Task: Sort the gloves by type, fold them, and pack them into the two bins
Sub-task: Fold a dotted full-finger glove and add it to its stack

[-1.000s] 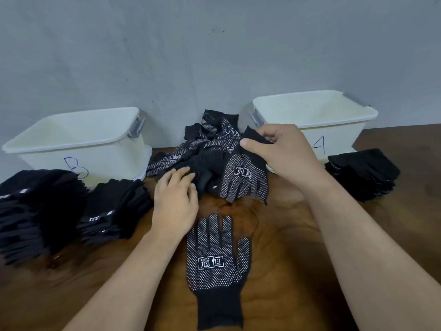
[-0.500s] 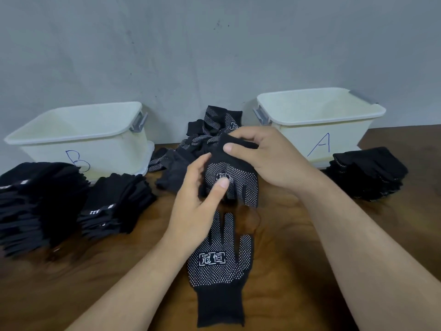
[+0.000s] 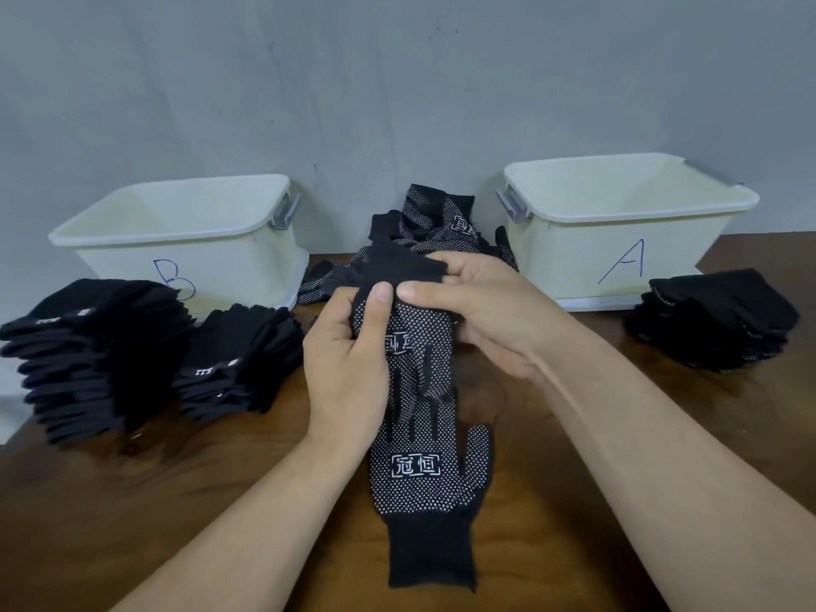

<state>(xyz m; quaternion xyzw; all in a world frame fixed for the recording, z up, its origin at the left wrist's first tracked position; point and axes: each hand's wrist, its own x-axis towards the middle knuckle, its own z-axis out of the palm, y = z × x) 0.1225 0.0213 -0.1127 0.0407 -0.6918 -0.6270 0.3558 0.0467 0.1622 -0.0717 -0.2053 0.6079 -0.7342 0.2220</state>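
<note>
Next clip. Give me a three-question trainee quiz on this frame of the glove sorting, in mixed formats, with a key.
1. True or false: the left hand and the right hand both grip the same dotted glove.
2. The bin behind the folded stack at picture right is marked: (a) B, (b) A, (c) no letter.
3. Fill in: the flat glove on the table lies with its cuff toward the ____ (wall or person).
Key: 1 true; 2 b; 3 person.
</note>
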